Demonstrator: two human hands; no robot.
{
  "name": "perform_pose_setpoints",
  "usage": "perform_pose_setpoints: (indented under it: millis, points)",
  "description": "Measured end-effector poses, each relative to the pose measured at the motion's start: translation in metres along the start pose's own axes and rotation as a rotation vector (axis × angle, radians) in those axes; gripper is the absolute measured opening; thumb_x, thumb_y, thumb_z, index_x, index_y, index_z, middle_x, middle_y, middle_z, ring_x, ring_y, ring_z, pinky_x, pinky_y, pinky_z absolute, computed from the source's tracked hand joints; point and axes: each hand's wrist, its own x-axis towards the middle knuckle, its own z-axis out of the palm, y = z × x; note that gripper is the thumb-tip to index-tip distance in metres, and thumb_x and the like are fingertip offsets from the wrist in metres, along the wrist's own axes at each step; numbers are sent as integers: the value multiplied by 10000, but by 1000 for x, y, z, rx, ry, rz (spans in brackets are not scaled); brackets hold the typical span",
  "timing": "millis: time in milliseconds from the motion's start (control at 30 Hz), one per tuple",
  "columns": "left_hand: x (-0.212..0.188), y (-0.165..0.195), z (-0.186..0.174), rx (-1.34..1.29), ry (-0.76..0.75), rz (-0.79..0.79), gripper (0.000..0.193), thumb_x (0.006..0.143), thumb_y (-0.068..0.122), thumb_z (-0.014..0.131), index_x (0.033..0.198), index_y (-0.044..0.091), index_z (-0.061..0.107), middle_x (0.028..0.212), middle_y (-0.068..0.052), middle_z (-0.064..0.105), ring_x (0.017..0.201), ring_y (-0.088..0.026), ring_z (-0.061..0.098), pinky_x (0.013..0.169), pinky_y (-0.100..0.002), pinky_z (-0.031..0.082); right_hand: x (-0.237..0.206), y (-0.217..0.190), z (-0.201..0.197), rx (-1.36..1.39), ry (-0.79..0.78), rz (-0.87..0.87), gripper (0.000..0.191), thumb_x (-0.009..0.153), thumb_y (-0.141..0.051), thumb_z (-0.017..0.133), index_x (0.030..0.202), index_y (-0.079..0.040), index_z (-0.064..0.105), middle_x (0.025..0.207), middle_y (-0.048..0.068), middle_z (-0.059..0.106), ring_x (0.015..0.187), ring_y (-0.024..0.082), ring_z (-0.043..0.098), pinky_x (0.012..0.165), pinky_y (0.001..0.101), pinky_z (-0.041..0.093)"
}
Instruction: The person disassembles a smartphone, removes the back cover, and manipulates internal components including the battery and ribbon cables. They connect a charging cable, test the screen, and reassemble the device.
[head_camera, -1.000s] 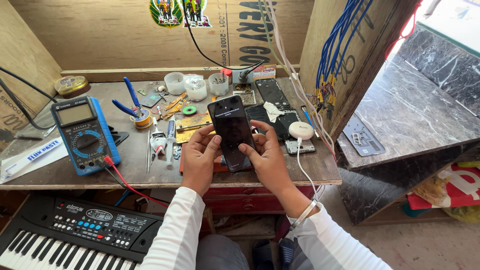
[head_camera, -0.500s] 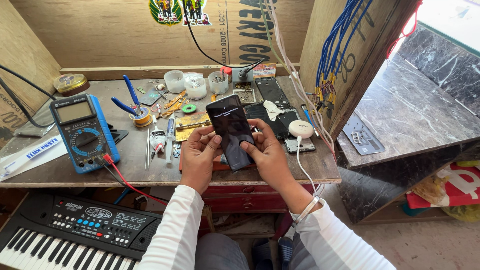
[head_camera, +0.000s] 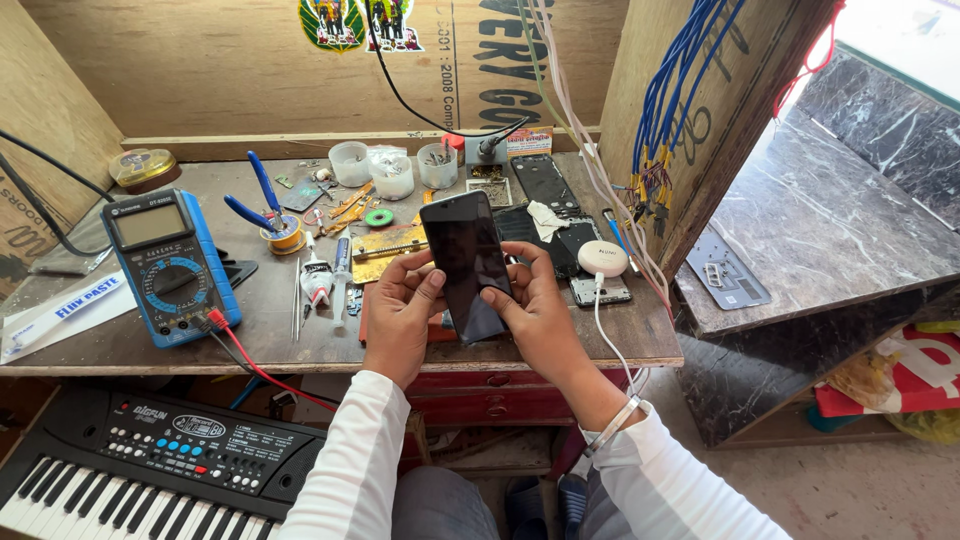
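Fingers (head_camera: 432, 285) of both hands clamped on the dark smartphone (head_camera: 468, 262), screen up.
Risk: it's tilted over the cluttered workbench (head_camera: 120, 340); loose thumbs and it slides onto the tools.

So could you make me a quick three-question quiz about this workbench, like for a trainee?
1. True or false: both hands hold the dark phone.
2. What lies left of the phone? A) blue multimeter B) kettle C) drill
3. Which hand's wrist wears a bracelet?

Key:
1. True: left hand and right hand grip its sides.
2. A
3. The right.
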Motion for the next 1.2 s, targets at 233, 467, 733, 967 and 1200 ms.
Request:
perform_pose_setpoints:
  millis: [233, 467, 733, 967, 1200]
  points:
    - [-1, -2, -4, -3, -6, 13, 302, 967, 117, 694, 1231, -11, 624, 1036, -88, 701, 918, -126, 693, 801, -295, 627, -1, 2, 1, -53, 6, 5, 534, 977, 2, 647, 1442, -85, 402, 1051, 79, 685, 963, 108, 663, 844, 260, 543]
    - [1, -5, -3, 0, -12, 13, 294, 963, 121, 695, 1220, -9, 632, 1048, -92, 716, 921, -120, 698, 782, -281, 620, 1, 3, -2, -134, 2, 9, 527, 981, -4, 635, 1446, -68, 395, 1060, 85, 704, 986, 108, 675, 860, 252, 548]
    - [1, -4, 0, 46, -5, 3, 318, 966, 145, 693, 1239, 0, 621, 1068, -69, 698, 940, -99, 679, 814, -274, 622, 0, 8, -3, -36, 28, 21, 660, 958, 15, 632, 1499, -50, 260, 1112, 109, 676, 1034, 124, 665, 892, 265, 550]
    - [0, -9, 2, 95, 9, -7, 316, 972, 161, 691, 1245, 16, 624, 1050, -55, 693, 919, -90, 667, 789, -260, 599, -1, 9, -7, -27, 14, 16, 703, 954, 17, 633, 1538, -73, 251, 1119, 97, 674, 1039, 120, 668, 899, 266, 550]
    - [1, -13, -4, 83, 4, 0, 321, 971, 163, 699, 1247, 16, 629, 1040, -45, 687, 909, -88, 658, 794, -259, 598, -1, 11, -3, -57, -13, 13, 702, 955, 13, 646, 1560, -117, 317, 1047, 66, 662, 975, 102, 661, 865, 256, 547]
